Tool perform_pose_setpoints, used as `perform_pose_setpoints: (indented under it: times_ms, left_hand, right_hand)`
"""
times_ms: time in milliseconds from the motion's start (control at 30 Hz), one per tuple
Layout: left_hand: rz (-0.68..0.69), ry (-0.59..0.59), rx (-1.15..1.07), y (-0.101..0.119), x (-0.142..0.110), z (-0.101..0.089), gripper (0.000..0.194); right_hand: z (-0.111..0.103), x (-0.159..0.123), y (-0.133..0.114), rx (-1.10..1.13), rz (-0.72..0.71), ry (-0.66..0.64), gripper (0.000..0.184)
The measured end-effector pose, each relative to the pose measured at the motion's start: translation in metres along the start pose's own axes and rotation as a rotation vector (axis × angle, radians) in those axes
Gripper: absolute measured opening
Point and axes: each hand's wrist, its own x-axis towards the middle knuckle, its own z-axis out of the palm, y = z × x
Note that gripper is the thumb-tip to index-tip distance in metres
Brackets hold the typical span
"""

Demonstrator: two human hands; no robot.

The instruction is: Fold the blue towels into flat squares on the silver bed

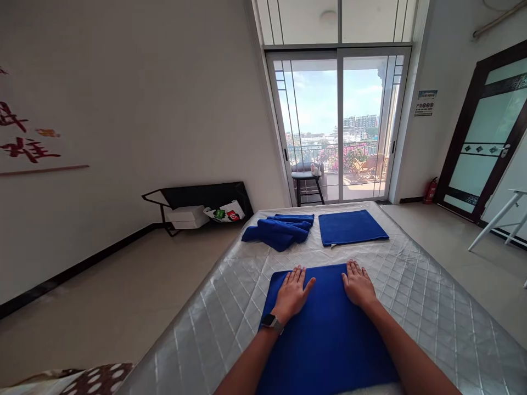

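Note:
A blue cloth (pixel 325 334) lies spread flat in front of me on a quilted silver-grey mattress (pixel 197 323). My left hand (pixel 293 293) rests palm down near its far left corner, fingers stretched out and thumb apart; a watch (pixel 272 322) is on that wrist. Near the far right corner, my right hand (pixel 359 284) presses flat with its fingers extended. Beyond the hands, another blue cloth (pixel 352 227) lies flat as a neat rectangle. To its left is a crumpled pile of blue cloths (pixel 282 230).
A black rack (pixel 206 196) with white boxes (pixel 187 217) and a printed bag (pixel 225 212) stands by the left wall. Past the mattress are a stool (pixel 305 176) and glass sliding doors (pixel 340 126). A fire extinguisher (pixel 430 191) and a white-legged table (pixel 500 219) are at the right.

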Motion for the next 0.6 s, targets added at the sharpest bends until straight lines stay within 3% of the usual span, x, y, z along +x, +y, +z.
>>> perform_pose_setpoints:
  times_ms: [100, 200, 433, 600]
  left_hand:
    - [-0.114, -0.034, 0.004, -0.057, -0.013, -0.006, 0.074]
    - [-0.144, -0.05, -0.012, -0.087, -0.022, -0.004, 0.073]
    - [-0.084, 0.025, 0.027, -0.094, -0.021, 0.004, 0.064]
    - [-0.103, 0.076, 0.017, -0.098, -0.021, -0.016, 0.052]
  right_hand:
    - [0.0, 0.0, 0.001, -0.012, 0.001, -0.024, 0.063]
    - [0.004, 0.002, 0.005, -0.027, -0.006, -0.031, 0.064]
    - [0.008, 0.007, 0.02, -0.083, -0.054, -0.01, 0.062]
    - [0.003, 0.012, 0.038, -0.115, -0.025, -0.018, 0.062]
